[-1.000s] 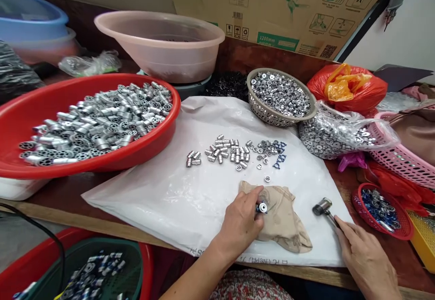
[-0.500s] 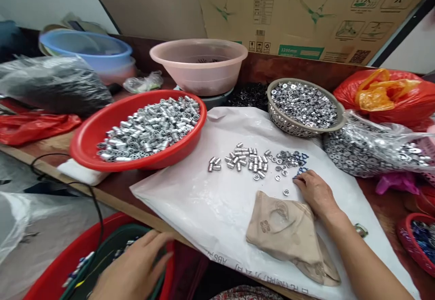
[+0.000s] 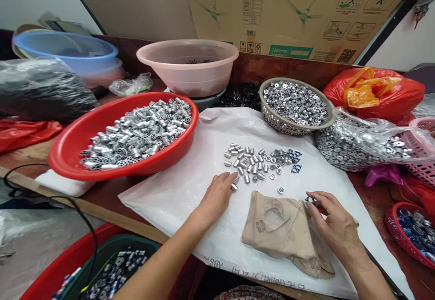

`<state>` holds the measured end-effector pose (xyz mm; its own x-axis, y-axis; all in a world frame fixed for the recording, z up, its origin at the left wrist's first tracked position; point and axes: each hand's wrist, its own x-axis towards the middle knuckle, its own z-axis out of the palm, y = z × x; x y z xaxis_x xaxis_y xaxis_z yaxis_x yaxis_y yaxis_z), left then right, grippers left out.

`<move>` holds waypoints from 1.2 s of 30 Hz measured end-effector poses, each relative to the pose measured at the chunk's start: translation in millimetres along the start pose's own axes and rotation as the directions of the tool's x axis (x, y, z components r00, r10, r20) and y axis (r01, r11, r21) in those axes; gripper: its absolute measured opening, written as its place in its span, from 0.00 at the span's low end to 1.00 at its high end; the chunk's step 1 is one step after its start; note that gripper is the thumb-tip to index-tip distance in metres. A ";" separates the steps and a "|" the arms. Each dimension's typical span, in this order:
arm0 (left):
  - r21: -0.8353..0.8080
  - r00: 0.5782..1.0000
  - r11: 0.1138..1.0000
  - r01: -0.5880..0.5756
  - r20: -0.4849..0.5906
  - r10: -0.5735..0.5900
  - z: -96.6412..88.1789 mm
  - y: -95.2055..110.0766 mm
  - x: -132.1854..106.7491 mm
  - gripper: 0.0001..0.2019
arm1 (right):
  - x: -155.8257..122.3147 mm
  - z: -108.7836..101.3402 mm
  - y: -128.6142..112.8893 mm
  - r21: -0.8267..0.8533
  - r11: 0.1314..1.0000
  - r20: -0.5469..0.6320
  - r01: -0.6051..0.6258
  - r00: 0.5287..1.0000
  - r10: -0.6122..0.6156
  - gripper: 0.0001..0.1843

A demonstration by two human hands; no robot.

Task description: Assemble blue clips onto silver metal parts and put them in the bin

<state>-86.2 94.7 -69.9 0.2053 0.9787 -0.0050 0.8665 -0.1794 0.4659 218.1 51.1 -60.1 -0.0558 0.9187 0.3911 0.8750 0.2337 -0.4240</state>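
Observation:
My left hand reaches over the white sheet, its fingers drawn together at a small silver metal cylinder on the near side of a loose group of similar cylinders. Between thumb and fingers of my right hand is a small blue ring-shaped part, above the right side of a folded beige cloth. Several more blue parts lie at the right end of the group, beside small silver round caps. One single cap sits just behind the cloth.
A red basin heaped with silver cylinders stands left. Behind are a pink basin and a grey-brown basket of silver caps. A clear bag of washers is at right. Below the table edge sits a green tub.
My left hand has moved from over the green tub up to the cylinders on the sheet. My right hand has drawn back toward me from the blue parts with one of them.

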 end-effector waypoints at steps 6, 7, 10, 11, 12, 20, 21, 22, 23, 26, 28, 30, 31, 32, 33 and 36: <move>-0.592 0.980 0.806 0.012 -0.151 -0.126 9.3 37.7 -33.3 0.15 | -6.7 2.2 -34.0 0.156 0.987 0.000 0.034 0.999 -0.034 0.12; -0.738 0.981 0.671 0.071 -0.069 -0.179 9.8 46.7 -37.0 0.15 | -7.7 2.8 -39.7 0.205 0.978 0.001 0.027 1.000 -0.028 0.12; -0.947 0.944 0.131 0.294 0.266 -0.197 12.1 74.0 -45.3 0.17 | -11.3 6.9 -56.3 0.387 0.921 0.041 0.039 0.997 -0.059 0.12; -0.938 0.925 -0.012 0.345 0.342 -0.168 12.8 81.5 -46.9 0.18 | -12.7 8.9 -61.1 0.438 0.898 0.053 0.048 0.995 -0.079 0.12; -0.919 0.909 -0.113 0.378 0.392 -0.142 13.3 87.6 -48.0 0.18 | -14.2 11.0 -65.2 0.477 0.877 0.058 0.057 0.994 -0.095 0.12; -0.894 0.896 -0.062 0.443 0.444 -0.003 8.8 97.7 -48.9 0.16 | -25.8 14.9 -66.9 0.531 0.847 0.031 0.019 0.999 -0.042 0.12; -0.886 0.889 -0.076 0.458 0.457 0.037 9.0 96.7 -49.3 0.16 | -25.4 13.2 -64.6 0.553 0.833 0.063 0.001 0.997 -0.043 0.12; -0.869 0.875 -0.104 0.483 0.476 0.090 9.8 95.5 -49.8 0.15 | -24.4 10.9 -62.3 0.581 0.814 0.106 -0.020 0.993 -0.052 0.12; -0.844 0.853 -0.138 0.518 0.499 0.154 11.1 94.0 -50.6 0.15 | -22.7 8.2 -60.0 0.617 0.786 0.156 -0.041 0.985 -0.071 0.12; -0.736 0.752 -0.211 0.643 0.557 0.351 16.0 89.0 -54.0 0.16 | -14.4 -2.0 -54.7 0.731 0.675 0.307 -0.097 0.931 -0.199 0.11; -0.694 0.711 -0.224 0.684 0.567 0.416 18.6 86.0 -56.2 0.16 | -8.3 -8.4 -53.6 0.775 0.622 0.357 -0.106 0.887 -0.293 0.11; -0.691 0.704 -0.225 0.687 0.557 0.441 19.2 83.3 -57.1 0.16 | -3.2 -12.6 -55.3 0.795 0.598 0.368 -0.099 0.863 -0.346 0.11; -0.694 0.702 -0.219 0.686 0.551 0.451 18.5 81.9 -56.9 0.17 | -1.4 -13.8 -57.0 0.807 0.584 0.360 -0.091 0.859 -0.364 0.12; -0.697 0.700 -0.214 0.684 0.546 0.460 17.3 80.5 -56.3 0.17 | -0.1 -14.3 -59.3 0.814 0.575 0.348 -0.077 0.858 -0.378 0.13; -0.701 0.701 -0.211 0.681 0.541 0.465 15.6 79.1 -55.5 0.18 | 0.8 -14.2 -61.8 0.816 0.576 0.327 -0.050 0.862 -0.387 0.13; -0.707 0.716 -0.220 0.672 0.544 0.438 9.6 76.6 -52.5 0.18 | 0.8 -11.2 -68.6 0.771 0.631 0.221 0.092 0.890 -0.399 0.17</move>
<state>-26.2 28.6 -42.5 0.7739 0.5678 -0.2806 -0.3748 0.7677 0.5198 163.5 32.3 -21.6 -0.5051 0.7946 0.3370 0.1760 0.4771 -0.8610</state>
